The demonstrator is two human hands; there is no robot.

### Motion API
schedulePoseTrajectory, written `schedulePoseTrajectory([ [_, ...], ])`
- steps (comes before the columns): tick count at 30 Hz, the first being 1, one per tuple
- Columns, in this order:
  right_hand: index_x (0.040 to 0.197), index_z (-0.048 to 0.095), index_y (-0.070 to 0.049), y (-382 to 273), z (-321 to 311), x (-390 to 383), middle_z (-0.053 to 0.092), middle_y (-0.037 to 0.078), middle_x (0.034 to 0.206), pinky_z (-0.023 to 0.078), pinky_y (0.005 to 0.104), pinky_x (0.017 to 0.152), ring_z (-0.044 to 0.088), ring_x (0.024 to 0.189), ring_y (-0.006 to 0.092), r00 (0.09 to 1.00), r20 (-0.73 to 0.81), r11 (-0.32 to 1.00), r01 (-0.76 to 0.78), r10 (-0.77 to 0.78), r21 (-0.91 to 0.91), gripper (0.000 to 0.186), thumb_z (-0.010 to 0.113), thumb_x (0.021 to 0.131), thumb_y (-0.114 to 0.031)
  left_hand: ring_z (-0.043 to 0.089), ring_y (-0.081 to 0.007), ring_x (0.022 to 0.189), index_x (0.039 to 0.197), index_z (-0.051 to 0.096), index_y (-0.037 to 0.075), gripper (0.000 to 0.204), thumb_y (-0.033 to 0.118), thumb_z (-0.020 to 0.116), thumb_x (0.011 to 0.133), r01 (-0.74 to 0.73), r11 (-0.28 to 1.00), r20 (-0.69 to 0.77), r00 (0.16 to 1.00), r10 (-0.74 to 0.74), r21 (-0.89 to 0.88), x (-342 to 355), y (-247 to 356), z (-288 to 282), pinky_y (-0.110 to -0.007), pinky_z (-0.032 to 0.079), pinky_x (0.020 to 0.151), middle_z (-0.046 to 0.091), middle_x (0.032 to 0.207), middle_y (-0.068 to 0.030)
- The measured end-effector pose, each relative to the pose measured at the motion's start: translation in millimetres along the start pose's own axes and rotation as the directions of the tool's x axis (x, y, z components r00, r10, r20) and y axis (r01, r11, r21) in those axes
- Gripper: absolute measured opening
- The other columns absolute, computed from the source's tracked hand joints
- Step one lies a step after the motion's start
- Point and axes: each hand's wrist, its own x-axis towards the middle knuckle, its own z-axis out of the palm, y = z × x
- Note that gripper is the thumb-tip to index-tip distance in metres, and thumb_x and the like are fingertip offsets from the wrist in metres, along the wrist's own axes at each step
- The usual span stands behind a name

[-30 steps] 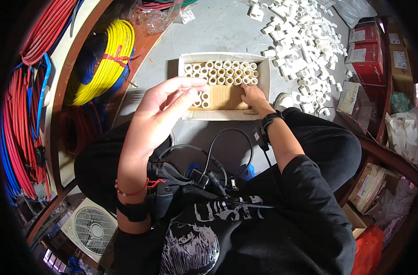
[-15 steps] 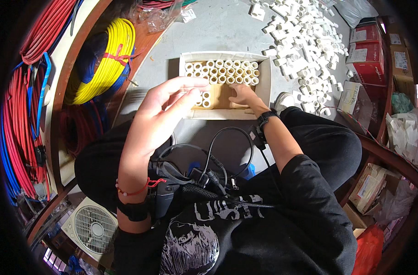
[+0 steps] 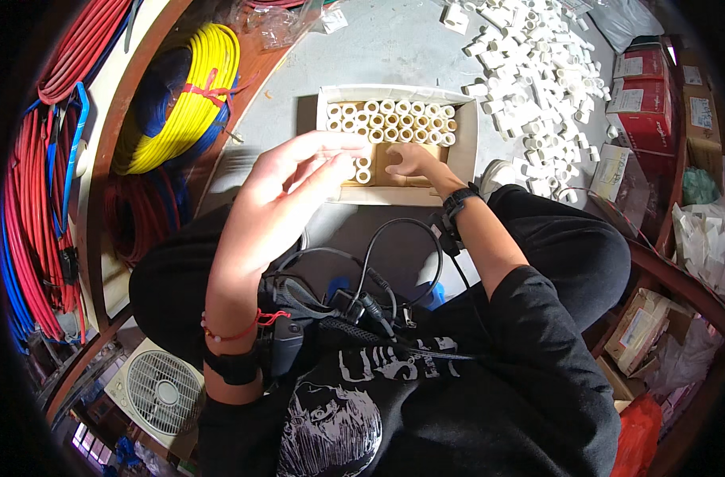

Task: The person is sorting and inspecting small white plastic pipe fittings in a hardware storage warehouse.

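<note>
Rows of short white pipe fittings (image 3: 399,122) stand on end, openings upward, in a shallow cardboard box (image 3: 468,151) on the floor. My left hand (image 3: 287,179) hangs over the box's left side, fingers stretched out and thumb apart. It hides some of the fittings there; a few more stand right beside its fingertips, nearer to me. Inside the box, over bare cardboard in front of the rows, my right hand (image 3: 414,161) points left. Its thumb and fingers are curved with a gap between them, and nothing shows in it.
A big loose heap of white fittings (image 3: 529,87) covers the floor at the far right, near red boxes (image 3: 641,103). Coiled yellow cable (image 3: 211,71) and red cables (image 3: 36,191) sit left. Black cords (image 3: 378,238) loop over my lap; a box fan (image 3: 164,389) is lower left.
My right hand has shifted slightly left inside the box, toward the few near fittings. My left hand keeps nearly the same pose. The whole view has moved a little.
</note>
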Motion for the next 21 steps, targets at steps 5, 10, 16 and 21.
schedulePoseTrajectory([
  [5,0.111,0.041,-0.004,-28.7,-10.1,13.0,0.047,0.017,0.108,0.034,0.0326,0.085,0.044,0.100,0.0292,0.996,0.090,0.999,0.020,-0.023,0.033,0.061,0.057,0.062,-0.037,0.050,-0.0107,0.084,0.098,0.050,-0.003,0.023,0.008,0.039,0.081,0.059,0.995,0.064,0.996,-0.064,0.086,-0.5,3.3,-6.6,-0.021,0.038,0.072,0.055,0.091,-0.0069],
  [10,0.116,0.034,0.001,-40.1,-16.0,14.9,0.041,0.019,0.114,0.031,0.0315,0.088,0.040,0.105,0.0290,0.975,0.212,0.997,-0.071,0.073,-0.015,0.067,0.055,0.064,-0.035,0.050,-0.0100,0.082,0.098,0.050,-0.003,0.023,0.008,0.040,0.080,0.024,0.999,0.026,0.999,-0.025,0.025,-2.5,2.4,-6.2,-0.021,0.037,0.073,0.054,0.091,-0.0065],
  [16,0.110,0.039,0.000,-33.2,-6.6,17.2,0.046,0.019,0.107,0.034,0.0330,0.084,0.044,0.099,0.0294,0.993,0.121,0.999,-0.016,0.012,0.032,0.058,0.055,0.065,-0.033,0.050,-0.0091,0.081,0.096,0.051,-0.003,0.023,0.008,0.041,0.079,0.022,0.998,0.026,0.999,-0.024,0.053,-3.7,4.3,-6.9,-0.020,0.038,0.072,0.054,0.090,-0.0059],
  [21,0.109,0.040,0.001,-32.7,-3.0,15.8,0.046,0.019,0.107,0.034,0.0323,0.085,0.044,0.099,0.0292,0.998,0.066,1.000,-0.014,0.013,0.003,0.054,0.055,0.065,-0.028,0.050,-0.0082,0.080,0.097,0.051,-0.003,0.023,0.009,0.041,0.080,0.014,1.000,0.024,1.000,-0.014,0.028,-3.0,1.9,-7.1,-0.019,0.038,0.069,0.054,0.089,-0.0055],
])
